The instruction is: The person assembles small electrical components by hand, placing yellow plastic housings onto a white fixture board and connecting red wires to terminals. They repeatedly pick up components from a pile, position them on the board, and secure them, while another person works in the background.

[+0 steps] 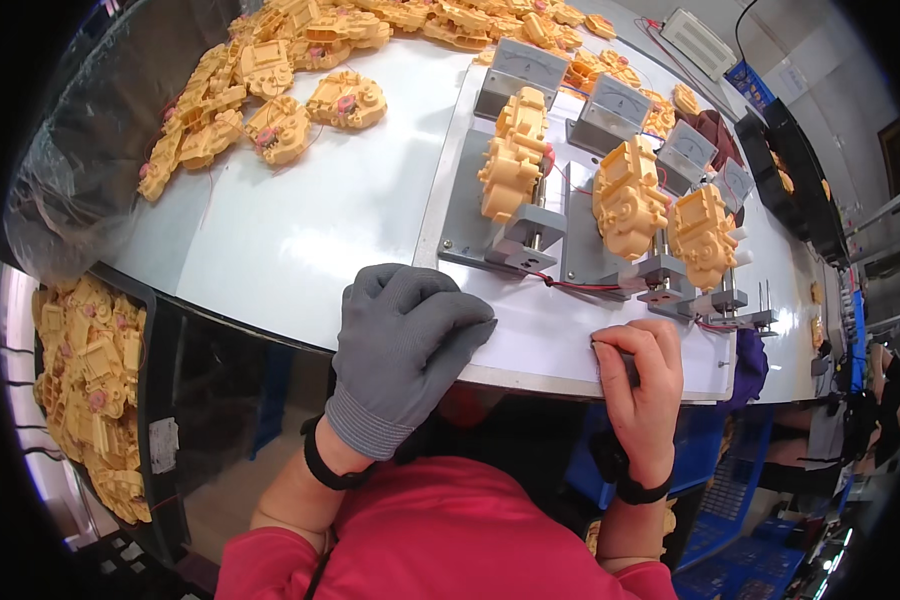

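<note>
My left hand (400,345), in a grey knit glove, is closed with its fingers curled and thumb pressed toward the forefinger, at the front edge of the white board (530,345). Whatever it may pinch is hidden. My bare right hand (642,375) is closed in a pinch farther right along the same edge; a tiny dark spot shows at its fingertips, too small to name. Beyond my hands, orange plastic gear housings (515,155), (630,200), (705,235) stand upright on grey metal fixtures (530,238). Red and black wires (580,287) run along the fixtures' front.
Needle meters (610,105) stand behind the fixtures. Orange housings (345,100) are heaped at the table's far left and back. A black crate (160,400) of housings stands below left, beside clear plastic sheeting (80,170). Purple cloth (750,370) hangs at the board's right end.
</note>
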Motion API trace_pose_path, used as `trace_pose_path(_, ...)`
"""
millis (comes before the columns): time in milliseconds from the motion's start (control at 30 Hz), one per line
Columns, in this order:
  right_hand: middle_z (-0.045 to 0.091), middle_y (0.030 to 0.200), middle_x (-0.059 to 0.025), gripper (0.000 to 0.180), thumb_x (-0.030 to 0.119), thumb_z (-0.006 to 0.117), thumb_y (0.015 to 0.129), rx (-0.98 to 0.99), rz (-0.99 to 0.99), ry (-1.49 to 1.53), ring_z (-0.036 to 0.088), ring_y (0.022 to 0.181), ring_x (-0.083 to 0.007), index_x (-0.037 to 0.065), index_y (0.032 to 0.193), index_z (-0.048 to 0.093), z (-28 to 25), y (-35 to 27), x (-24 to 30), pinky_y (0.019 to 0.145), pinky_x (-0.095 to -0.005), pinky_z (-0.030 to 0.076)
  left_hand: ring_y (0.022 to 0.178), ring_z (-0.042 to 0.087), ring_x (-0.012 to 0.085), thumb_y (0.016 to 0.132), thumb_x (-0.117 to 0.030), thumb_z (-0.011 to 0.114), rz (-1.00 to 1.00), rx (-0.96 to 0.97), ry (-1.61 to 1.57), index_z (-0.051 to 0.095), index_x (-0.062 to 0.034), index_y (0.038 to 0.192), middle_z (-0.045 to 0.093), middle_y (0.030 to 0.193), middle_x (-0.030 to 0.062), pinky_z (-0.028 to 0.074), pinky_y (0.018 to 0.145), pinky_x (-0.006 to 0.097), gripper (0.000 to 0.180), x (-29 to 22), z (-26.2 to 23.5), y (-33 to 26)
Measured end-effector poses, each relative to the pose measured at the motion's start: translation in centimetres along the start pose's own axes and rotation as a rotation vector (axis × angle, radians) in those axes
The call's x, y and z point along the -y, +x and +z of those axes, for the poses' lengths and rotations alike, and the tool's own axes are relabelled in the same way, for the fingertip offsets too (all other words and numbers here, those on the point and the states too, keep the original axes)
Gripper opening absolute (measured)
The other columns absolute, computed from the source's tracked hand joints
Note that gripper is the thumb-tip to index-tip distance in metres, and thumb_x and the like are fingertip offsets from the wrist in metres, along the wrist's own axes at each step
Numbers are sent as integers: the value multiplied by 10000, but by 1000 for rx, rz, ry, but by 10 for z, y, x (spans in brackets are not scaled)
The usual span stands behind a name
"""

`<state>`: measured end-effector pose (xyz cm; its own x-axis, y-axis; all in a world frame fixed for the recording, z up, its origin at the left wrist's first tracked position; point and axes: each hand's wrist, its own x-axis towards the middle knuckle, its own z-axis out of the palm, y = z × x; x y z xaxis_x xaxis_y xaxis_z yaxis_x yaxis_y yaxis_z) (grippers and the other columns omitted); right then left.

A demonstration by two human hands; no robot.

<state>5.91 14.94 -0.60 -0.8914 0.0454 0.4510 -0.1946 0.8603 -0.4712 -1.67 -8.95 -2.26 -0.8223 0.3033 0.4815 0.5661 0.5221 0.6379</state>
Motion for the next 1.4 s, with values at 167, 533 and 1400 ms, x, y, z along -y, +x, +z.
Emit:
trace_pose_path(167,595,914,-84,126,43,749,835,5,16,5,557,855,-268,62,946,695,1,-2,0,768,-366,439,911,585,246,837,-233,769,9,-11,5,726,-183,932,656,924,12,418,860,393,116,1,1,0)
trace_pose_path(533,592,927,-111,101,12,720,850,29,58,-4,567,894,-295,31,941,681,4,3,2,812,-376,456,936,580,261,808,-190,766,32,13,7,728,-175,942,648,942,29,425,887,394,141,6,-3,2)
trace_pose_path(1400,587,921,-123,107,10,720,838,63,46,38,568,893,-307,24,934,673,1,7,0,816,-379,455,939,580,265,797,-191,785,59,-5,38,720,-171,942,630,926,36,426,885,405,160,7,0,1)
